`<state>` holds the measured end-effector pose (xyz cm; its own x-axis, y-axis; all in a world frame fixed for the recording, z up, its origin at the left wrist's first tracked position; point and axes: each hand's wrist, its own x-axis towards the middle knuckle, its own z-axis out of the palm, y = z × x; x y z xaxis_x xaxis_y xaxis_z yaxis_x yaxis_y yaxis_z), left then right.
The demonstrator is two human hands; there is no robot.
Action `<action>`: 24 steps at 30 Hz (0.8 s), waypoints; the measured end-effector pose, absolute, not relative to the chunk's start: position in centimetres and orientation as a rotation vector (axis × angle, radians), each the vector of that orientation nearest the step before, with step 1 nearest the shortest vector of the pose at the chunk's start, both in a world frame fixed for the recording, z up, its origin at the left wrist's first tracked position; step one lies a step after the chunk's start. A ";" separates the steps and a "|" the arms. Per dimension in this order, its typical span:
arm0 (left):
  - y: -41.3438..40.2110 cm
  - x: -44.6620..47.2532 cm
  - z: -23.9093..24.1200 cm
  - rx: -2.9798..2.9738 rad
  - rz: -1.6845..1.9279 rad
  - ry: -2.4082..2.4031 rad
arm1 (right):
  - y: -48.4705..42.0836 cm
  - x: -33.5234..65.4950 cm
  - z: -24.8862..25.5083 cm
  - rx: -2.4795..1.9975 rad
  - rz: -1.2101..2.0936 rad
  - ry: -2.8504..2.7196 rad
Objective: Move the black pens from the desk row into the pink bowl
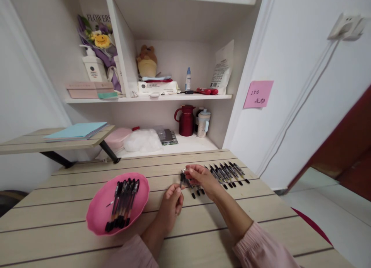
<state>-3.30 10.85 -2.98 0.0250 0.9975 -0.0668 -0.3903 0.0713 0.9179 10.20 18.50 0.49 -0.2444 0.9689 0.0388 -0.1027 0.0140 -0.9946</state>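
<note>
My left hand (171,206) is closed round the lower end of a dark pen (182,179), which stands up from the fingertips above the table. My right hand (203,179) is closed too, its thumb and fingers pinched at the pen's upper end; the exact grip is partly hidden. Behind and under the right hand, a slanted row of black pens (228,173) lies on the table, points away from me and black ends toward me. Part of this row is covered by the hand. To the left, a pink scalloped dish (95,217) holds a bundle of several black-capped pens (123,202).
The slatted wooden table (185,245) meets a white shelf unit (150,99) at the back. A small raised stand (26,141) with blue paper (77,130) is at left. A red jug (186,121) and a pale cup (203,123) stand behind the table.
</note>
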 end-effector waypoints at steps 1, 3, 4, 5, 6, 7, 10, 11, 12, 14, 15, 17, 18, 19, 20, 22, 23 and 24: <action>11.0 -3.4 -3.2 0.846 1.349 0.941 | 18.7 10.2 0.5 -1.065 1.280 -1.416; 11.4 -3.7 -3.5 0.805 1.419 0.950 | 18.9 9.9 0.7 -1.270 0.934 -1.649; 11.5 -3.8 -3.7 0.789 1.450 0.949 | 19.0 9.5 0.7 -1.373 0.754 -1.782; 11.6 -3.9 -3.8 0.776 1.477 0.946 | 18.9 9.0 0.8 -1.463 0.586 -1.914; 11.6 -4.0 -3.9 0.766 1.500 0.944 | 18.8 8.4 0.9 -1.540 0.438 -2.034; 11.7 -4.0 -3.9 0.758 1.520 0.943 | 18.7 7.7 0.9 -1.598 0.308 -2.138; 11.6 -4.2 -3.9 0.749 1.559 0.949 | 18.2 5.4 0.9 -1.704 0.009 -2.333; 11.6 -4.2 -3.8 0.750 1.567 0.952 | 18.0 4.8 0.8 -1.732 -0.055 -2.363; 11.6 -4.3 -3.8 0.752 1.575 0.956 | 17.9 4.3 0.7 -1.754 -0.100 -2.383; 11.6 -4.3 -3.8 0.760 1.591 0.963 | 17.6 3.5 0.5 -1.782 -0.148 -2.405; 11.6 -4.3 -3.8 0.765 1.599 0.967 | 17.4 3.3 0.4 -1.782 -0.157 -2.414; 11.7 -4.3 -3.7 0.777 1.612 0.974 | 16.7 2.9 0.1 -1.766 -0.150 -2.428; 11.7 -4.3 -3.7 0.783 1.617 0.978 | 16.2 2.9 0.0 -1.756 -0.130 -2.434; 11.7 -4.3 -3.7 0.790 1.621 0.983 | 15.7 2.9 -0.2 -1.734 -0.097 -2.446; 11.7 -4.4 -3.7 0.797 1.623 0.989 | 15.1 3.0 -0.4 -1.697 -0.052 -2.467; 11.6 -4.4 -3.5 0.816 1.615 1.002 | 14.1 3.8 -0.9 -1.598 0.067 -2.484; 11.5 -4.4 -3.4 0.829 1.603 1.008 | 13.8 4.4 -1.1 -1.550 0.140 -2.454; 11.3 -4.3 -3.3 0.845 1.584 1.013 | 13.7 5.2 -1.4 -1.511 0.227 -2.387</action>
<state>-4.32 11.35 -3.33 -0.2238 0.9742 0.0300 -0.3814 -0.1159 0.9171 5.18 13.72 -1.39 -0.3983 0.9012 0.1712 0.8527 0.4325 -0.2930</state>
